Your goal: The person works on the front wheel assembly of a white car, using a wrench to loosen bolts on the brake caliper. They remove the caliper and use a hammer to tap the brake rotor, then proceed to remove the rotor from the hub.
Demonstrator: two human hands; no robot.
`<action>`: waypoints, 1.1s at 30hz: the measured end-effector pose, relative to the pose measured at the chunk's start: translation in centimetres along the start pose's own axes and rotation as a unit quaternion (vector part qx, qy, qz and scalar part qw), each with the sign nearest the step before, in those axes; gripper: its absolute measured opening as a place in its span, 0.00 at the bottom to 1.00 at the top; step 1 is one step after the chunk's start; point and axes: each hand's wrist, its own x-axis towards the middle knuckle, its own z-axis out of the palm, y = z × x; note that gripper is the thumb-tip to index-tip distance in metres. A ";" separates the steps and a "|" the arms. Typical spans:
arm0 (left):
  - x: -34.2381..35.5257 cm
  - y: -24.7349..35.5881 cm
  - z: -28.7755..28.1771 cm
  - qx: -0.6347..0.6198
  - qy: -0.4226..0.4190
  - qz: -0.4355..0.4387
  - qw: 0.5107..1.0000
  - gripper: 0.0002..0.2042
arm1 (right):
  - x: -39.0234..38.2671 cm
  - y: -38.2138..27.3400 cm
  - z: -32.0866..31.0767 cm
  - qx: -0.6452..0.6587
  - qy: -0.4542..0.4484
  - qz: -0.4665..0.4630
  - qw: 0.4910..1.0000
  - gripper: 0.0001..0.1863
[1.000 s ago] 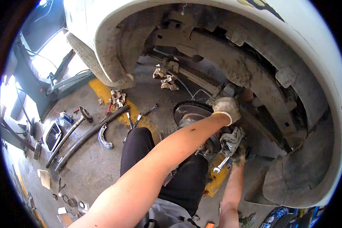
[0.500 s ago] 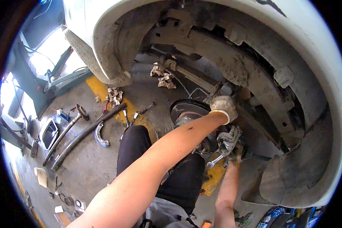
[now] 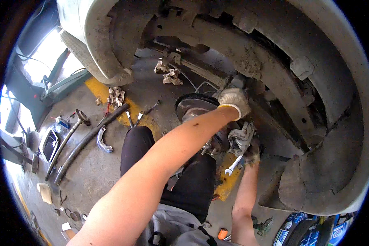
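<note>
The work in hand looks like brake service inside the open wheel arch (image 3: 315, 102) of a raised pale vehicle, most likely at the stage of loosening or tightening a caliper bolt. The brake caliper (image 3: 240, 137) hangs just right of the brake disc (image 3: 194, 107) and hub, near the centre of the view, at about three o'clock from the disc. The left hand (image 3: 235, 102), in a white knit glove, reaches across at about twelve o'clock from the caliper and is curled closed over a part at the top of the knuckle or strut; what exactly it clasps is hidden under the glove. The right hand (image 3: 252, 149), in a darker soiled glove, comes up from six o'clock and is closed around the shank of a combination wrench (image 3: 235, 165), whose free end points down toward seven o'clock while its working end is lost behind the caliper. As a judgement, the next move calls for a steady turn of the wrench with the left hand bracing, keeping the tool seated so it does not slip. On the concrete floor (image 3: 90, 172) at nine o'clock from the person's knee lie a long dark bar (image 3: 90, 141), a brake shoe (image 3: 102, 141) and some crumpled rags (image 3: 116, 96).
</note>
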 end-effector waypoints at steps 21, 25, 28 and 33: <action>0.6 -0.4 0.5 0.097 -0.019 0.046 0.994 0.14 | 0.1 -1.1 -1.4 -0.114 0.108 0.063 0.986 0.23; -0.6 1.0 -0.9 0.073 -0.060 0.022 0.995 0.14 | 0.0 -2.3 1.2 -0.135 0.128 0.063 0.981 0.22; 0.5 -0.1 0.1 0.093 -0.056 0.054 0.993 0.14 | 1.8 -1.5 0.9 -0.078 0.115 0.039 0.990 0.23; 1.0 0.4 0.7 0.044 -0.052 0.025 0.997 0.15 | 4.5 1.4 -6.7 -0.199 0.063 -0.029 0.978 0.23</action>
